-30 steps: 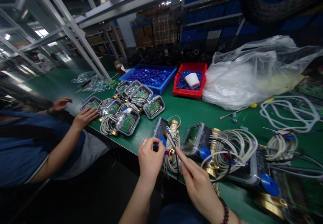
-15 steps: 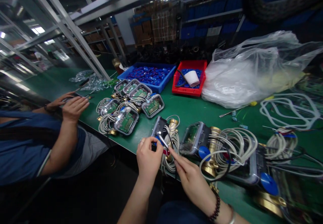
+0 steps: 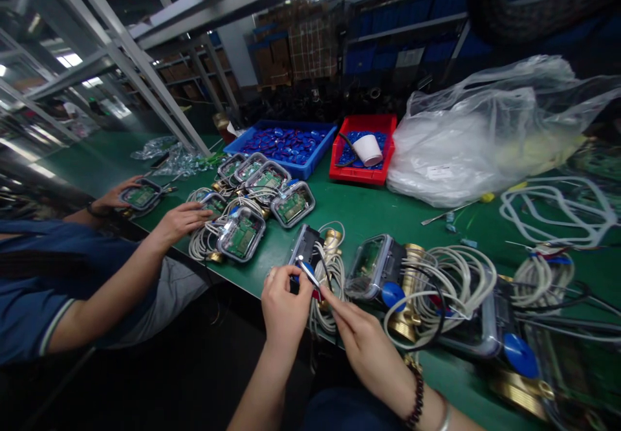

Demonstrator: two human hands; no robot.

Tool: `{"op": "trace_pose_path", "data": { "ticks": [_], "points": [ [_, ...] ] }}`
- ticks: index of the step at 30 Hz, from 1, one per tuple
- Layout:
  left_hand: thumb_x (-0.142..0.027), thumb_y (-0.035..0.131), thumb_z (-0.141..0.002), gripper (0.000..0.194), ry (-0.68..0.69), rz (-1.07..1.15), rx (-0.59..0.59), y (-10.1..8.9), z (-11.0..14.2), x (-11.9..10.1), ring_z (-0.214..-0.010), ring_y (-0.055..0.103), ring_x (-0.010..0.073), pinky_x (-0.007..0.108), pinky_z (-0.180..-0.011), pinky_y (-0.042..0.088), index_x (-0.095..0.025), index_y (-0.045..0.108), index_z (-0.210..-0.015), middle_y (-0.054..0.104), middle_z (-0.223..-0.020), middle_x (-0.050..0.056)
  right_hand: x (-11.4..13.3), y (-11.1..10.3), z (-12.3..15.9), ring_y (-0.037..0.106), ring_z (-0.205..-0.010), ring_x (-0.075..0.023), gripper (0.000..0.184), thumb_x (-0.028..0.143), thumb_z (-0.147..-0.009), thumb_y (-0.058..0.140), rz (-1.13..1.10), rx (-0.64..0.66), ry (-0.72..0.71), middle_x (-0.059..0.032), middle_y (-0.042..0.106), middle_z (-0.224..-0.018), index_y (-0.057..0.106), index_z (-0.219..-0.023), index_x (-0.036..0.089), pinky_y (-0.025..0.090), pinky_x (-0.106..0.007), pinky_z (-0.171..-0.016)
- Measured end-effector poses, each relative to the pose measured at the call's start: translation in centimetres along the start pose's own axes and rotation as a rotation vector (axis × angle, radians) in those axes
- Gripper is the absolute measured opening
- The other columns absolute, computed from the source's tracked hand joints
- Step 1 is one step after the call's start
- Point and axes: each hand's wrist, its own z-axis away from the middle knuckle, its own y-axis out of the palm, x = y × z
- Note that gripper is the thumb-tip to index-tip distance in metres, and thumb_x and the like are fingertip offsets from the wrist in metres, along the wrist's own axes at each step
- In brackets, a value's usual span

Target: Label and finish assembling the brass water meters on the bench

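Green bench [image 3: 339,203] under metal framing [image 3: 145,85]; dim workshop beyond, with stacked cartons [image 3: 313,49] and shelves [image 3: 407,31] behind the red bin [image 3: 359,176]. White cup [image 3: 367,150] lying inside the bin; blue tray [image 3: 305,171] just left of it, plastic bag [image 3: 446,153] close on its right. Clear-lidded boxes [image 3: 242,233] nearer and left of the bin, beside a co-worker [image 3: 107,269] in blue.

Wired meter [image 3: 332,241] on the near side of the bin, at the bench edge, just past both hands. Left hand [image 3: 284,305] pinched narrow by the meter's blue cap [image 3: 304,269]; too hidden to tell what's between the fingertips. Right hand [image 3: 366,340] closed around a slim metal tool [image 3: 309,272], tip at the cap.
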Motion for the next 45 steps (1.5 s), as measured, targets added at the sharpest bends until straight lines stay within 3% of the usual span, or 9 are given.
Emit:
{"op": "trace_pose_path", "data": {
  "ticks": [4,12,20,26,28,31,36,41,45],
  "points": [
    [-0.019,0.05,-0.077,0.01,-0.03,0.1,0.033,-0.3,0.1,0.2,-0.054,0.045,0.0134,0.025,-0.056,0.038,-0.02,0.059,-0.073,0.044,-0.058,-0.004,-0.1,0.0,0.2,0.063,-0.098,-0.0175,0.047,0.014,-0.095,0.034,-0.008,-0.142,-0.075,-0.0085,0.065,-0.102,0.04,-0.141,0.022,0.052,-0.027,-0.089],
    [-0.023,0.051,-0.075,0.009,-0.309,0.443,0.088,-0.7,0.3,1.1,-0.059,0.047,0.0149,0.026,-0.062,0.038,-0.02,0.056,-0.082,0.048,-0.061,-0.005,0.6,0.0,0.1,0.065,-0.087,-0.017,0.045,0.014,-0.094,0.034,-0.007,-0.162,-0.146,-0.0095,0.066,-0.095,0.046,-0.137,0.019,0.054,-0.025,-0.081],
    [-0.022,0.052,-0.072,0.008,-0.548,0.771,-0.052,-1.8,-0.2,2.7,-0.059,0.046,0.011,0.022,-0.059,0.041,-0.018,0.057,-0.076,0.049,-0.065,-0.003,0.9,-1.9,0.8,0.062,-0.084,-0.0183,0.045,0.026,-0.096,0.03,-0.128,0.117,0.13,-0.0092,0.065,-0.098,0.045,-0.139,0.022,0.052,-0.031,-0.079],
    [0.006,0.039,-0.077,0.025,-1.21,1.128,-0.028,-4.7,-0.5,0.8,-0.055,0.054,0.0067,0.014,-0.048,0.046,-0.008,0.058,-0.083,0.055,-0.072,0.004,1.8,-8.0,5.3,0.056,-0.081,-0.0164,0.052,0.038,-0.094,0.038,-0.364,0.277,0.342,-0.0044,0.061,-0.087,0.033,-0.144,0.022,0.046,-0.033,-0.082],
    [0.009,0.032,-0.082,0.031,-1.332,1.134,-0.003,-5.1,-0.2,-0.8,-0.058,0.058,0.0069,0.013,-0.05,0.05,-0.006,0.059,-0.087,0.059,-0.076,0.007,1.5,-8.9,7.0,0.054,-0.073,-0.0143,0.052,0.047,-0.093,0.04,-0.466,0.276,0.426,-0.0053,0.06,-0.09,0.039,-0.139,0.022,0.048,-0.028,-0.069],
    [0.006,0.028,-0.089,0.034,-1.368,1.154,0.12,-4.8,0.7,-3.3,-0.052,0.056,0.0049,0.01,-0.045,0.048,-0.006,0.06,-0.087,0.059,-0.073,0.006,1.2,-9.1,8.2,0.043,-0.052,-0.0078,0.063,0.065,-0.087,0.043,-0.564,0.185,0.569,-0.006,0.056,-0.092,0.046,-0.133,0.022,0.037,-0.019,-0.043],
    [-0.012,0.031,-0.096,0.038,-1.35,1.335,0.386,-2.6,2.1,-6.2,-0.038,0.04,0.0014,0.008,-0.031,0.032,-0.007,0.059,-0.072,0.042,-0.052,-0.003,1.7,-9.2,7.5,0.026,-0.039,-0.0023,0.083,0.075,-0.076,0.049,-0.676,-0.048,0.691,0.0028,0.048,-0.067,0.043,-0.135,0.017,0.02,-0.016,-0.036],
    [-0.002,0.037,-0.092,0.03,-1.273,1.271,0.448,-1.2,2.2,-7.7,-0.047,0.052,0.0042,0.01,-0.039,0.042,-0.007,0.064,-0.079,0.055,-0.061,0.002,1.0,-10.2,9.5,0.017,-0.037,0.0,0.087,0.067,-0.066,0.066,-0.896,-0.021,0.932,0.006,0.045,-0.064,0.041,-0.136,0.02,0.011,-0.014,-0.034],
    [0.004,0.047,-0.086,0.022,-1.248,1.17,0.483,-0.7,2.3,-8.5,-0.055,0.06,0.0065,0.011,-0.046,0.048,-0.007,0.065,-0.081,0.064,-0.071,0.005,-0.8,-10.4,12.0,0.016,-0.032,-0.0008,0.093,0.076,-0.06,0.063,-0.908,0.09,0.934,0.0079,0.038,-0.055,0.048,-0.13,0.017,0.008,-0.015,-0.031]
  ]
}}
